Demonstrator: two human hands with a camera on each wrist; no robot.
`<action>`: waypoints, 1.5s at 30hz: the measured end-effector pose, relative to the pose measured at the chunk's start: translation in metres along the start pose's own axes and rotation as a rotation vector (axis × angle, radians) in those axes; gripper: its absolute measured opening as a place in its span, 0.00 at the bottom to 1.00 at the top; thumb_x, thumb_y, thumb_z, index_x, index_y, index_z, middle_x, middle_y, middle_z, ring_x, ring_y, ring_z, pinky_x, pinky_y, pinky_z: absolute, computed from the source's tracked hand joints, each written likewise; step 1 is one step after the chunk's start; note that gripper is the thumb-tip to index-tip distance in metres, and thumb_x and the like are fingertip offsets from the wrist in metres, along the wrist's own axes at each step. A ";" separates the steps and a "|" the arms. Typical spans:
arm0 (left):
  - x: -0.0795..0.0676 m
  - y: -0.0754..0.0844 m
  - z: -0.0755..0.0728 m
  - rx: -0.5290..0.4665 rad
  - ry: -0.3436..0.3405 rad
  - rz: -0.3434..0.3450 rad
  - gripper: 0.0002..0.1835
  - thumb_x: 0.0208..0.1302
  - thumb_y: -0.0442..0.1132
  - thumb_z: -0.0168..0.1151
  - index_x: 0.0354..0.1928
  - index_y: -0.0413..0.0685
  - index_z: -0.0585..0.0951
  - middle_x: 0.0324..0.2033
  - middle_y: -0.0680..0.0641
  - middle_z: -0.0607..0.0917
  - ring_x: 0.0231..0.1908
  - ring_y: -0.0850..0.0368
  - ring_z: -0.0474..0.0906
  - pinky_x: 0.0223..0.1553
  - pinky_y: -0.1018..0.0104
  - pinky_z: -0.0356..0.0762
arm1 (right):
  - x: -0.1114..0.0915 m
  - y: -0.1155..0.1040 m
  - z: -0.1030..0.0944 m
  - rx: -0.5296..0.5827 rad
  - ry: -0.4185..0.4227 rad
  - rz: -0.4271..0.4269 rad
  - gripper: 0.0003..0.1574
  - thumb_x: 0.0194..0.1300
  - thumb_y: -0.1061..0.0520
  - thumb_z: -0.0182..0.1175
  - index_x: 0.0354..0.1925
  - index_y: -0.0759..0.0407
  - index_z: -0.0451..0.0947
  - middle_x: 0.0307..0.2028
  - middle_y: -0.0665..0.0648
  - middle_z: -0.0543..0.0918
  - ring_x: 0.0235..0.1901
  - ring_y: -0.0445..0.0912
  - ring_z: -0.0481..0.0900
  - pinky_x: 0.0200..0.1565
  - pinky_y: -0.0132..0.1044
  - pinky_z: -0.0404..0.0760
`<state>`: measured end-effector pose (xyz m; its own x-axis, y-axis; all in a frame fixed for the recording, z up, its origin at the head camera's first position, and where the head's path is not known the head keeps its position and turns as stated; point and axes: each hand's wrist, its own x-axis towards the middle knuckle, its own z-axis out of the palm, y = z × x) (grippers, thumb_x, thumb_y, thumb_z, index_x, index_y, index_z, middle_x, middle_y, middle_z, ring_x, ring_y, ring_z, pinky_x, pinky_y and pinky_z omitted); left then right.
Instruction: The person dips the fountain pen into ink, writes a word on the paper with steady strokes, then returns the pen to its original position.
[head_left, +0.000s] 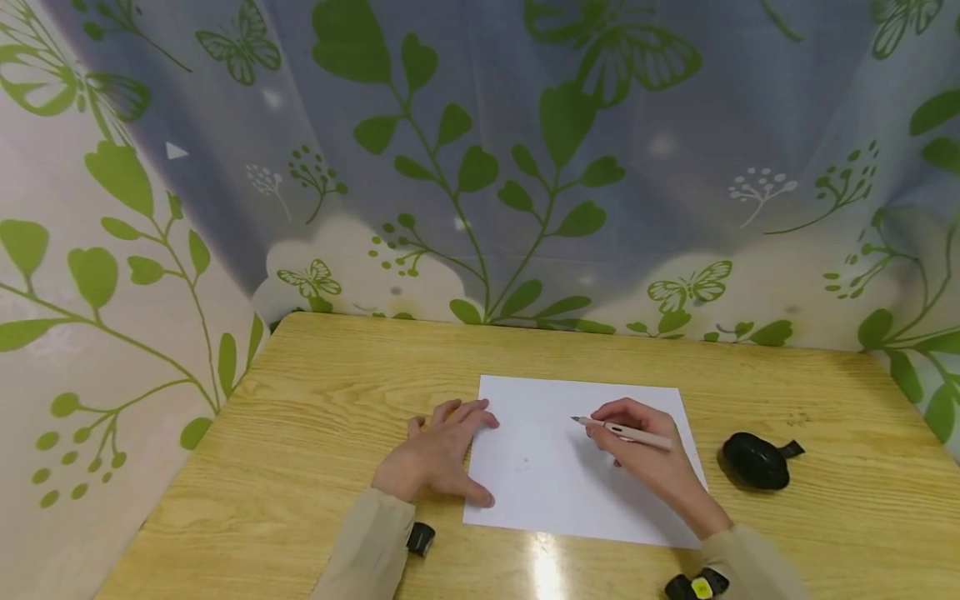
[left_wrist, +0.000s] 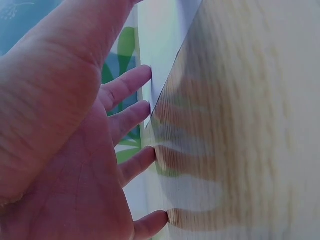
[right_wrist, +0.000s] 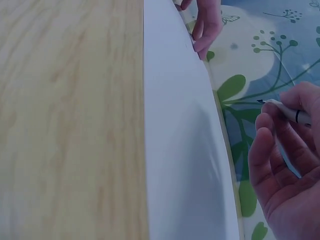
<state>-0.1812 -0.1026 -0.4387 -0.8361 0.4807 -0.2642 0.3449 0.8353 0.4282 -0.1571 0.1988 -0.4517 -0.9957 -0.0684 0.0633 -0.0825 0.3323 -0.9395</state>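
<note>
A white sheet of paper (head_left: 540, 492) lies on the wooden table, with a tiny dark mark near its middle left. In my right hand (head_left: 648, 446) I pinch a pale fountain pen (head_left: 637, 436), its dark nib pointing left over the paper. The right wrist view shows the same pen (right_wrist: 290, 113) held between thumb and fingers, the nib apart from the sheet. My left hand (head_left: 442, 454) rests with spread fingers at the paper's left edge. In the left wrist view, the fingertips (left_wrist: 145, 109) of that hand touch the paper's edge and the tabletop.
Right of the paper sits a rounded black object (head_left: 756, 461) with a short tab. The wooden table (head_left: 300, 433) runs back to a curtain (head_left: 495, 208) printed with leaves and butterflies. Dark devices (head_left: 422, 539) are worn at both wrists.
</note>
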 end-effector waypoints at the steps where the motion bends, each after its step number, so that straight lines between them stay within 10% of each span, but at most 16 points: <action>1: 0.000 0.000 0.000 0.001 0.000 0.001 0.48 0.43 0.59 0.83 0.68 0.65 0.68 0.80 0.56 0.57 0.79 0.41 0.48 0.66 0.23 0.51 | 0.002 0.000 0.002 0.007 -0.010 -0.001 0.13 0.64 0.57 0.71 0.43 0.63 0.82 0.29 0.54 0.88 0.23 0.43 0.82 0.24 0.37 0.82; 14: 0.001 -0.002 -0.002 0.016 0.004 0.025 0.48 0.43 0.62 0.82 0.66 0.65 0.69 0.81 0.54 0.56 0.79 0.39 0.50 0.63 0.25 0.55 | 0.021 -0.001 0.028 0.027 -0.138 0.075 0.15 0.63 0.52 0.73 0.42 0.60 0.83 0.36 0.57 0.88 0.28 0.40 0.82 0.26 0.36 0.82; 29: 0.002 -0.003 -0.002 0.072 -0.009 0.000 0.48 0.42 0.66 0.81 0.65 0.67 0.67 0.81 0.54 0.55 0.79 0.41 0.50 0.65 0.25 0.55 | 0.038 -0.006 0.053 -0.002 -0.204 -0.030 0.09 0.63 0.56 0.72 0.39 0.57 0.85 0.39 0.58 0.90 0.31 0.40 0.84 0.33 0.33 0.83; 45: 0.003 -0.004 -0.002 0.078 0.000 0.007 0.48 0.42 0.66 0.81 0.64 0.66 0.68 0.81 0.54 0.56 0.78 0.40 0.50 0.64 0.25 0.56 | 0.043 -0.004 0.065 -0.042 -0.225 -0.034 0.08 0.62 0.55 0.73 0.37 0.57 0.85 0.26 0.53 0.86 0.18 0.35 0.73 0.27 0.29 0.75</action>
<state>-0.1857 -0.1052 -0.4396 -0.8335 0.4869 -0.2611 0.3834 0.8500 0.3613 -0.1973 0.1333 -0.4672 -0.9578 -0.2871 0.0134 -0.1223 0.3649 -0.9230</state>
